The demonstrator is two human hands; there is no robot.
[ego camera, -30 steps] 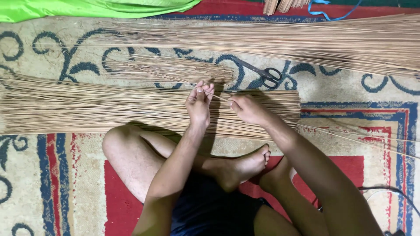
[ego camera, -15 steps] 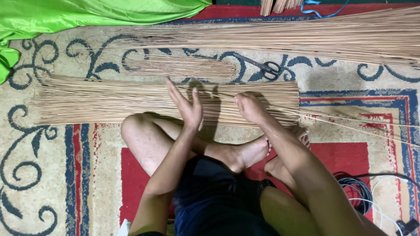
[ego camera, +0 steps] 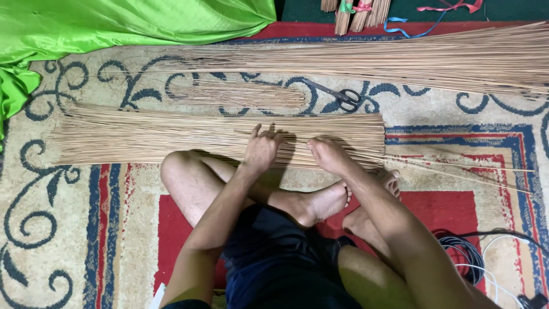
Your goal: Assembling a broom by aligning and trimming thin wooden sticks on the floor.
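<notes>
A wide flat layer of thin tan sticks [ego camera: 143, 137] lies across the patterned carpet in front of my crossed legs. My left hand [ego camera: 262, 150] rests on the near edge of this layer, fingers apart and bent, touching the sticks. A little to the right, my right hand [ego camera: 327, 153] presses knuckles-up on the same layer, fingers curled under around a few sticks. Some loose sticks [ego camera: 457, 169] fan out to the right from under that hand.
Black-handled scissors [ego camera: 343, 96] lie beyond the layer, beside a small stick pile [ego camera: 246, 94]. A longer stick heap [ego camera: 400, 60] runs along the far side. Green cloth [ego camera: 114, 23] covers the far left. Tied bundles [ego camera: 354, 11] and ribbons sit at top; cables [ego camera: 474, 257] coil at bottom right.
My left hand has dropped from raised and spread down onto the sticks. My right hand stays on the layer. The view has shifted, showing more green cloth.
</notes>
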